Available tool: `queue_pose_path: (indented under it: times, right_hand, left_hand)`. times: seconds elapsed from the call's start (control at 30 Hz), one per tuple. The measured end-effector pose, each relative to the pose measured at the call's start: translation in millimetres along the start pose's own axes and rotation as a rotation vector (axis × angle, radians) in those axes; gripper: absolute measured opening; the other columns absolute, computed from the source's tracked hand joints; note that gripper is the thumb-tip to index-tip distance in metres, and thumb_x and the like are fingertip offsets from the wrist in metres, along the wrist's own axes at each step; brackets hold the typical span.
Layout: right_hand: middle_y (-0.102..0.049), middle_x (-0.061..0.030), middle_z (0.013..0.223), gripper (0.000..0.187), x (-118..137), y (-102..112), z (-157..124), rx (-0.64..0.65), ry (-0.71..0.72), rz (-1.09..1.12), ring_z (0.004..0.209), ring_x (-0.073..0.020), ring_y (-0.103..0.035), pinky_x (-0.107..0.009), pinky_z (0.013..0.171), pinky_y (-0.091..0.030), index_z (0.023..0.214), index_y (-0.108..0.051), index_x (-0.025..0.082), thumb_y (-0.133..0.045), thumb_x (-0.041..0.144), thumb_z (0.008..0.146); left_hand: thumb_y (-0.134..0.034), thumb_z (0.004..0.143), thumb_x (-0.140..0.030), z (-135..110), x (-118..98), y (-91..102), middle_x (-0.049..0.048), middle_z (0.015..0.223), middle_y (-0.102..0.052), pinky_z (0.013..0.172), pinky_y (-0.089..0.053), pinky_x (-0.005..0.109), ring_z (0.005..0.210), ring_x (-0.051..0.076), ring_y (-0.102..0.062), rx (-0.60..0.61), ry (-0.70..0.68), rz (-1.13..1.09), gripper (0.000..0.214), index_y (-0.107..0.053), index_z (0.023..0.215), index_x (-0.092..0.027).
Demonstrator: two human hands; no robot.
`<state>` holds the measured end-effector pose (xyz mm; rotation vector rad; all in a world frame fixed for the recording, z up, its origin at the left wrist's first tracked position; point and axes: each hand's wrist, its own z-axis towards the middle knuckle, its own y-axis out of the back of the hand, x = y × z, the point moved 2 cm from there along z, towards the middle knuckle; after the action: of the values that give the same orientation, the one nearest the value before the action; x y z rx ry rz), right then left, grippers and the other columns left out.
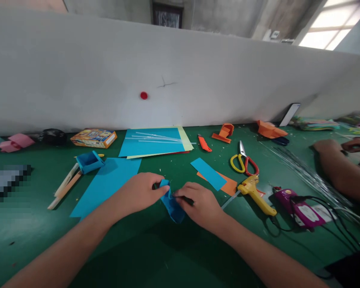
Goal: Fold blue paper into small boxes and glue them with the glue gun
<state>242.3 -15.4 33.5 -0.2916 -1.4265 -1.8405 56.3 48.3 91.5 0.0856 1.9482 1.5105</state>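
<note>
My left hand (pixel 141 191) and right hand (pixel 198 203) pinch a half-folded blue paper piece (pixel 171 205), one finished blue box (pixel 89 161) far left.

The light is soft and even daylight, coming from a bright window (pixel 333 28) at the far right, which is overexposed. Soft shadows fall under the forearms on the green tabletop (pixel 174 256). Straight lines bend near the edges, the right edge is blurred, and a pixelated patch (pixel 6 184) covers something at the left.
</note>
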Motion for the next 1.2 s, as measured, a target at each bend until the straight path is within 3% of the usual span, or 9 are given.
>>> queue_pose_path:
  times: [0.3, 0.47, 0.57, 0.67, 0.77, 0.87, 1.07, 1.2]
  right_hand:
    - [-0.072, -0.0033, 0.086, 0.006, -5, -3, 0, 0.029, -0.094, -0.076, 0.084, -0.0198, -0.065, -0.027, 0.067, -0.043, 0.084, -0.069, 0.021, -0.069, 0.015, 0.084]
    - [-0.067, -0.0005, 0.074, 0.011, -6, -2, 0, 0.031, -0.198, -0.110, 0.069, -0.0172, -0.060, -0.025, 0.057, -0.033, 0.076, -0.061, 0.021, -0.069, 0.024, 0.084]
    - [-0.070, -0.0002, 0.080, 0.008, -7, -1, -1, 0.035, -0.222, -0.051, 0.068, -0.0161, -0.061, -0.025, 0.057, -0.033, 0.092, -0.064, 0.022, -0.066, 0.029, 0.087]
    - [-0.071, -0.0008, 0.089, 0.019, -6, 0, 0, 0.078, -0.191, -0.028, 0.074, -0.0163, -0.062, -0.024, 0.059, -0.035, 0.106, -0.065, 0.023, -0.064, 0.026, 0.087]
    - [-0.068, -0.0022, 0.080, 0.004, -5, 0, 3, 0.134, -0.197, -0.126, 0.070, -0.0169, -0.058, -0.026, 0.056, -0.029, 0.084, -0.066, 0.021, -0.065, 0.025, 0.084]
    - [-0.062, -0.0013, 0.067, 0.019, -7, 2, 5, 0.147, -0.245, -0.176, 0.063, -0.0157, -0.054, -0.027, 0.053, -0.023, 0.065, -0.058, 0.020, -0.067, 0.024, 0.081]
    - [-0.058, 0.0023, 0.062, 0.018, -16, 13, 8, 0.095, -0.329, -0.151, 0.056, -0.0127, -0.050, -0.026, 0.050, -0.023, 0.067, -0.050, 0.021, -0.060, 0.023, 0.082]
    - [-0.056, 0.0012, 0.062, 0.019, -24, 18, 10, 0.051, -0.399, -0.175, 0.056, -0.0138, -0.048, -0.026, 0.051, -0.024, 0.067, -0.047, 0.022, -0.059, 0.024, 0.082]
  left_hand:
    - [-0.056, 0.085, -0.050, -4, -17, -9.5, 0.0036, 0.067, -0.060, 0.052, -0.025, 0.030, 0.058, 0.018, -0.052, 0.012, -0.065, 0.133, 0.035, -0.054, 0.065, -0.021]
    - [-0.066, 0.079, -0.035, -6, -37, -14.1, 0.0050, 0.069, -0.064, 0.053, -0.030, 0.029, 0.065, 0.024, -0.061, 0.076, -0.038, 0.271, 0.021, -0.059, 0.065, -0.022]
    - [-0.060, 0.084, -0.028, -4, -43, -16.6, 0.0062, 0.069, -0.065, 0.055, -0.036, 0.031, 0.068, 0.027, -0.063, 0.092, -0.024, 0.369, 0.018, -0.063, 0.068, -0.023]
    - [-0.056, 0.085, -0.025, 1, -42, -17.6, 0.0063, 0.071, -0.067, 0.056, -0.036, 0.032, 0.071, 0.028, -0.065, 0.115, -0.029, 0.391, 0.020, -0.067, 0.069, -0.024]
    - [-0.058, 0.082, -0.024, 8, -37, -17.3, 0.0046, 0.071, -0.068, 0.056, -0.035, 0.032, 0.072, 0.027, -0.064, 0.119, -0.058, 0.309, 0.018, -0.067, 0.066, -0.025]
    - [-0.060, 0.080, -0.027, 14, -31, -16.2, 0.0025, 0.076, -0.071, 0.057, -0.035, 0.031, 0.073, 0.024, -0.064, 0.103, -0.073, 0.168, 0.013, -0.071, 0.075, -0.027]
    - [-0.056, 0.085, -0.061, 14, -18, -17.0, 0.0034, 0.092, -0.070, 0.058, -0.041, 0.030, 0.074, 0.020, -0.064, -0.033, 0.032, -0.168, 0.039, -0.061, 0.096, -0.023]
    - [-0.066, 0.079, -0.052, 8, -10, -32.7, 0.0020, 0.091, -0.067, 0.057, -0.043, 0.029, 0.071, 0.018, -0.062, -0.072, 0.052, -0.226, 0.038, -0.053, 0.100, -0.023]
